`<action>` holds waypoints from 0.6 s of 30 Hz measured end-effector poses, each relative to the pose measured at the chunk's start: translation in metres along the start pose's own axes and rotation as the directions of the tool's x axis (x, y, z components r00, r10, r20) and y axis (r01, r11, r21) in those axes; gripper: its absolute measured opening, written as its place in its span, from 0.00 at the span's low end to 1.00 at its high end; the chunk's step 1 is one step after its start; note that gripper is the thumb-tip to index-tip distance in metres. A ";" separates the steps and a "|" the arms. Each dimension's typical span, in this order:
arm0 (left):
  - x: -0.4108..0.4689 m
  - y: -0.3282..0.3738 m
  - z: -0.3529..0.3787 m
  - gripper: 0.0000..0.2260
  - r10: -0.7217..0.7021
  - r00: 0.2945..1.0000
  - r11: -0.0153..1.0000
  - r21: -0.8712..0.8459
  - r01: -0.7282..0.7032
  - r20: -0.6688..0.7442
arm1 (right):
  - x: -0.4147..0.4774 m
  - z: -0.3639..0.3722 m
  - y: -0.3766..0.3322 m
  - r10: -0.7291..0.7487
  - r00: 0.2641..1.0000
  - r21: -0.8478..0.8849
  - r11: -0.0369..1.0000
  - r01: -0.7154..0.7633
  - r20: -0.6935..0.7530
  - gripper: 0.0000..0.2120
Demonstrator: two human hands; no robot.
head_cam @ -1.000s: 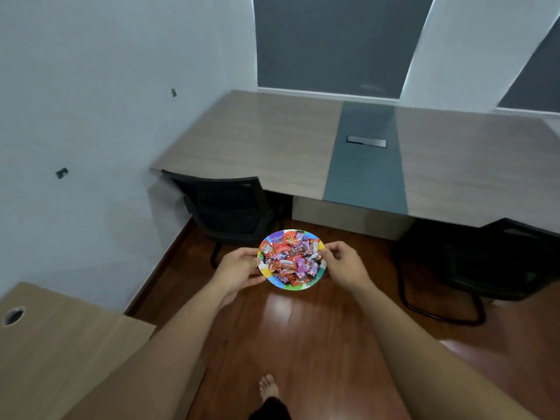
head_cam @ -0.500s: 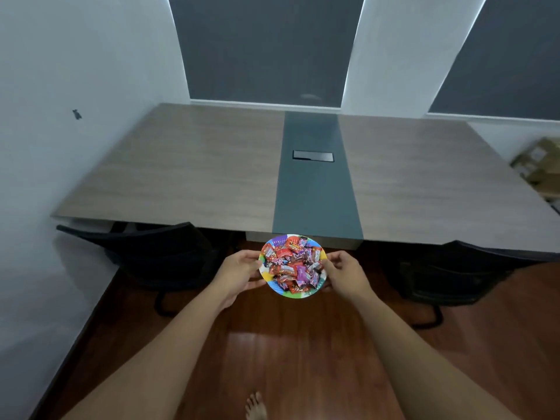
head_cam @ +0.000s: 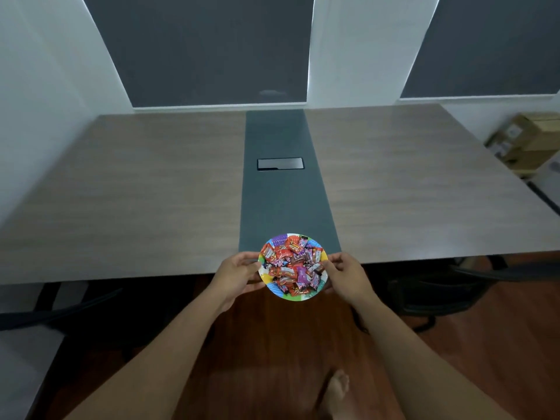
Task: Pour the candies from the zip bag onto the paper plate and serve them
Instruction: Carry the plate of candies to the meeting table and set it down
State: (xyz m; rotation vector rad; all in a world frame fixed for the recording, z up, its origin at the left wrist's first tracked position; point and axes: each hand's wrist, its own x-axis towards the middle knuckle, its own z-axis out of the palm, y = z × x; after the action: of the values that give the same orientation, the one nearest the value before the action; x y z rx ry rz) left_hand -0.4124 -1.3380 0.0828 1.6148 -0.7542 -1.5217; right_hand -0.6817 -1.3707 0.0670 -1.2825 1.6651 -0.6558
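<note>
Head view. A round paper plate with a multicoloured rim (head_cam: 274, 287) is held in the air by two bare hands, level and facing up. It carries a heap of small wrapped candies in red, purple and brown foil (head_cam: 291, 266), which fills the plate's centre. The left hand (head_cam: 235, 277) closes on the plate's left rim, thumb above and fingers curled beneath; the right hand (head_cam: 348, 276) closes on the right rim in the same manner. Both forearms reach forward from the lower edge of the frame.

The plate's far half overlaps the near edge of a large wood-grain meeting table (head_cam: 136, 189), at the near end of the table's dark grey central strip (head_cam: 285, 204); its near half hangs over the reddish wooden floor (head_cam: 272, 344). Whether the plate touches the table edge cannot be told. A rectangular black cable hatch (head_cam: 280, 164) sits in the strip, toward the far edge. Black office chairs (head_cam: 424, 292) stand tucked under the near edge. Brown cardboard boxes (head_cam: 527, 140) lie beyond the table's right edge. A bare foot (head_cam: 336, 389) rests on the floor.
</note>
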 end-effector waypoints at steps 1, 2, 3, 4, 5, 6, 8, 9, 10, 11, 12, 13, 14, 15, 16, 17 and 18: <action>0.013 0.004 0.007 0.10 -0.001 1.000 1.000 -0.008 0.001 -0.006 | 0.016 -0.005 -0.001 -0.006 1.000 -0.002 1.000 0.006 0.011 0.09; 0.026 0.009 0.014 0.10 -0.002 1.000 1.000 -0.016 0.002 -0.011 | 0.033 -0.011 -0.002 -0.012 1.000 -0.004 1.000 0.012 0.022 0.08; 0.037 0.015 0.021 0.10 -0.007 1.000 1.000 -0.023 0.006 -0.019 | 0.050 -0.017 -0.004 -0.014 0.999 -0.005 1.000 0.014 0.034 0.08; 0.049 0.021 0.028 0.11 -0.009 1.000 1.000 -0.029 0.009 -0.028 | 0.067 -0.023 -0.006 -0.015 0.999 0.003 1.000 0.015 0.046 0.07; 0.059 0.029 0.036 0.11 -0.005 0.999 0.999 -0.038 0.004 -0.033 | 0.085 -0.029 -0.008 -0.020 0.998 0.017 1.000 0.019 0.053 0.07; 0.069 0.036 0.043 0.11 0.001 0.999 0.999 -0.048 -0.002 -0.036 | 0.101 -0.034 -0.010 -0.024 0.998 0.025 0.999 0.022 0.058 0.07; 0.089 0.052 0.057 0.11 -0.001 0.999 0.997 -0.073 -0.002 -0.051 | 0.130 -0.047 -0.019 -0.028 0.997 0.017 0.999 0.027 0.071 0.08; 0.097 0.059 0.063 0.11 -0.003 0.998 0.996 -0.093 -0.002 -0.060 | 0.143 -0.052 -0.024 -0.029 0.996 0.025 0.999 0.027 0.084 0.07; 0.106 0.065 0.068 0.11 -0.002 0.998 0.994 -0.113 -0.005 -0.067 | 0.156 -0.057 -0.029 -0.033 0.995 0.032 0.999 0.030 0.097 0.07; 0.115 0.071 0.072 0.11 -0.002 0.997 0.991 -0.130 -0.007 -0.073 | 0.169 -0.062 -0.034 -0.041 0.993 0.029 0.999 0.038 0.112 0.06; 0.123 0.076 0.076 0.11 -0.004 0.997 0.989 -0.145 -0.008 -0.083 | 0.181 -0.067 -0.040 -0.051 0.990 0.019 0.999 0.049 0.129 0.07; 0.131 0.081 0.079 0.11 -0.006 0.995 0.988 -0.157 -0.010 -0.096 | 0.194 -0.071 -0.045 -0.058 0.988 0.012 0.998 0.057 0.143 0.08; 0.139 0.086 0.081 0.11 -0.008 0.994 0.986 -0.165 -0.010 -0.107 | 0.205 -0.073 -0.050 -0.062 0.986 0.005 0.998 0.061 0.155 0.08; 0.146 0.090 0.082 0.11 -0.010 0.993 0.986 -0.169 -0.009 -0.115 | 0.216 -0.074 -0.054 -0.061 0.984 -0.005 0.998 0.063 0.165 0.08; 0.154 0.094 0.083 0.11 -0.015 0.992 0.985 -0.172 -0.006 -0.123 | 0.227 -0.074 -0.057 -0.058 0.983 -0.013 0.998 0.061 0.174 0.08; 0.161 0.099 0.084 0.11 -0.020 0.991 0.984 -0.175 -0.003 -0.131 | 0.237 -0.073 -0.060 -0.055 0.981 -0.017 0.998 0.059 0.184 0.08; 0.170 0.103 0.084 0.11 -0.024 0.990 0.984 -0.178 -0.001 -0.139 | 0.247 -0.072 -0.064 -0.054 0.980 -0.020 0.998 0.059 0.193 0.08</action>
State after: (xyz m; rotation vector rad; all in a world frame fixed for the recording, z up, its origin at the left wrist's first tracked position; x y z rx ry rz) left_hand -0.4676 -1.5466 0.0818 1.5747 -0.5173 -1.4241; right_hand -0.7282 -1.6321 0.0696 -1.3712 1.4884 -0.5270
